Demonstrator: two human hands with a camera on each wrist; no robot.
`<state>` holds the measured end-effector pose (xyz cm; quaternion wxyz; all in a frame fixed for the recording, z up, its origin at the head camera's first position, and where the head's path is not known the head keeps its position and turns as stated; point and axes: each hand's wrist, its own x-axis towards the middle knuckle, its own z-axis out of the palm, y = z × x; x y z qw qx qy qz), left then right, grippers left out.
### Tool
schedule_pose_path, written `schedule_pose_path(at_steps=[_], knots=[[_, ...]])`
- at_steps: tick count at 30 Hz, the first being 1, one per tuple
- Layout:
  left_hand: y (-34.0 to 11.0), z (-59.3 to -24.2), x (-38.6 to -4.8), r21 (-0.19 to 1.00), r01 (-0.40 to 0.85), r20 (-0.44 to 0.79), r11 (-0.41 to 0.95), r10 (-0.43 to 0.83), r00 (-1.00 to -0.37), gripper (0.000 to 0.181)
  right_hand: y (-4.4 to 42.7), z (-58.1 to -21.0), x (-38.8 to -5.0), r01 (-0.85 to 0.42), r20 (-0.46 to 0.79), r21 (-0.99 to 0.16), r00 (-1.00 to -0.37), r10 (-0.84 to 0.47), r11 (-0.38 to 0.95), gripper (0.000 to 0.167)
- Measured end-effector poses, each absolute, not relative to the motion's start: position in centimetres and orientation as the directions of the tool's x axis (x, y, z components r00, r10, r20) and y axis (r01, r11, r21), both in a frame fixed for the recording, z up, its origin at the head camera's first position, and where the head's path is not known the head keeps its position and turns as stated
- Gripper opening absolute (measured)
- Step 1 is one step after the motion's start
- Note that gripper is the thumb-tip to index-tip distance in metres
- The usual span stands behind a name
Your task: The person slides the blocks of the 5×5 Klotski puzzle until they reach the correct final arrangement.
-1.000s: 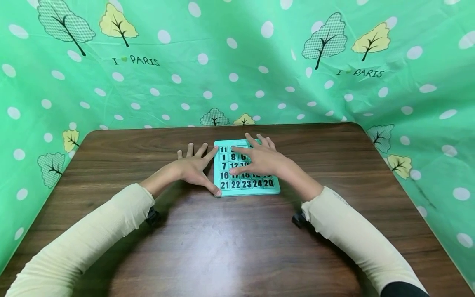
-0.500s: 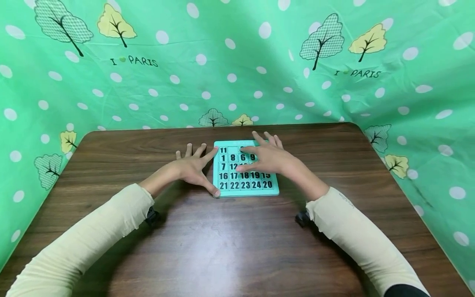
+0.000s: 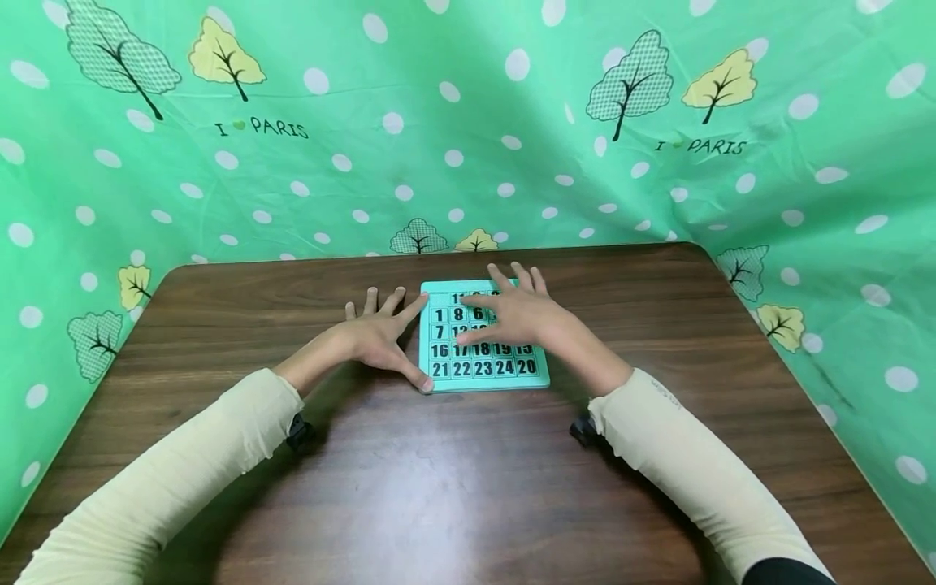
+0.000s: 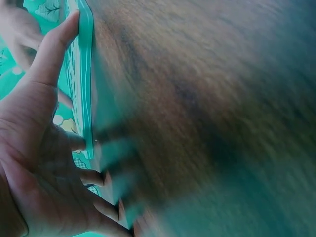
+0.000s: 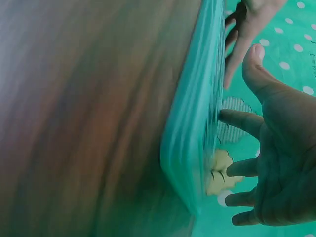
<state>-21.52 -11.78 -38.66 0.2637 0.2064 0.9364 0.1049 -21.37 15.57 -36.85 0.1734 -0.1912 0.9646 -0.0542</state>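
A turquoise sliding number puzzle (image 3: 488, 384) lies flat on the table, black numbers on its tiles. My left hand (image 3: 376, 335) is spread at its left side: the thumb rests on the near left corner, the index fingertip at the far left corner. In the left wrist view, the other fingers (image 4: 103, 206) reach down to the tabletop. Over the puzzle's upper right stretches my right hand (image 3: 528, 315), hiding several tiles. Its index fingertip is at the 11 tile (image 3: 457, 299); the thumb is held above the board. A gap shows left of the 11 tile.
The brown wood-grain table (image 3: 409, 496) extends around the puzzle. Behind and beside it hangs a green curtain (image 3: 468, 130) with white dots and printed trees. Pale sleeves (image 3: 197, 455) cover both forearms, and a dark device (image 3: 585, 431) sits under the right wrist.
The 11 tile has slid one place right, leaving the top-left slot bare. My right hand shifted right, then back left. The left hand has kept its place on the puzzle.
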Motion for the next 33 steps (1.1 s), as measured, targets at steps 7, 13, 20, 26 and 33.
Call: schedule_pose_path(at_steps=[7,13,20,26,33], knots=[[-11.8,-38.6,-21.6,0.296,0.335,-0.457,0.894,0.441,-0.773,0.156,14.7,-36.9,-20.5,-0.407,-0.285,-0.176,-0.85,-0.442,0.896,0.09],[-11.7,-38.6,-21.7,0.288,0.348,-0.455,0.892,0.447,-0.77,0.156,13.0,-37.1,-20.3,-0.411,-0.336,-0.163,-0.831,-0.443,0.897,0.091],[-11.7,-38.6,-21.7,0.285,0.342,-0.452,0.895,0.44,-0.776,0.156,12.4,-37.0,-21.9,-0.38,-0.308,-0.155,-0.859,-0.41,0.912,0.091],[-11.8,-38.6,-21.8,0.291,0.341,-0.453,0.894,0.443,-0.774,0.157,14.2,-36.0,-20.4,-0.373,-0.321,-0.196,-0.85,-0.418,0.907,0.087],[-11.5,-38.6,-21.7,0.282,0.334,-0.46,0.899,0.432,-0.776,0.158,15.0,-36.6,-19.2,-0.406,-0.333,-0.197,-0.828,-0.45,0.892,0.087]])
